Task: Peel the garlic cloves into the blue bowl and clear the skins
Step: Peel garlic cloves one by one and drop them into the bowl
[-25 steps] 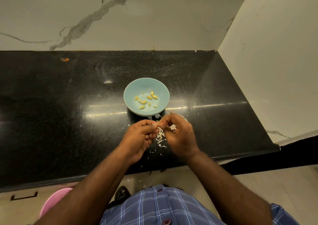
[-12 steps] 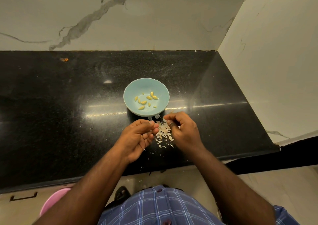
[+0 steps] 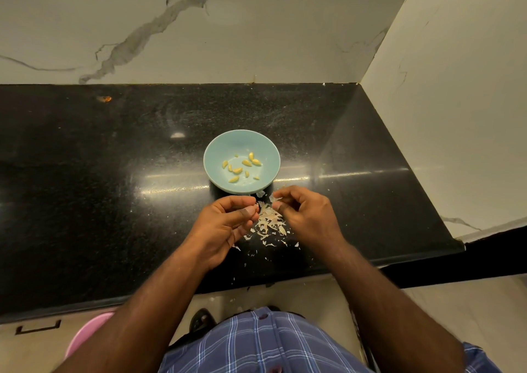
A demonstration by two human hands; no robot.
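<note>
A round pale blue ceramic bowl (image 3: 241,144) sits on the polished black speckled stone surface (image 3: 85,187), with about ten small peeled yellow garlic cloves (image 3: 242,166) scattered across its bottom. Just in front of the bowl, nearer the person, lies a loose heap of thin, papery white garlic skins (image 3: 269,220), with smaller flakes strewn toward the surface's front edge and a few on the pale floor (image 3: 442,301) below.

The left hand (image 3: 225,224) hovers at the left side of the heap, its fingers (image 3: 245,201) curled with thumb pressed against the forefinger; whether anything is pinched between them cannot be told. The right hand (image 3: 305,213) is at the heap's right side, fingers bent inward, the tips pinching a small white scrap of skin (image 3: 276,199) (it sticks out toward the bowl). The two hands are close together but apart, the heap showing between them.

White marble walls with grey veins (image 3: 199,30) back the surface. A pink round plastic tub (image 3: 85,335) shows at the lower left, below the surface's edge, and a blue checked shirt (image 3: 256,344) fills the bottom.
</note>
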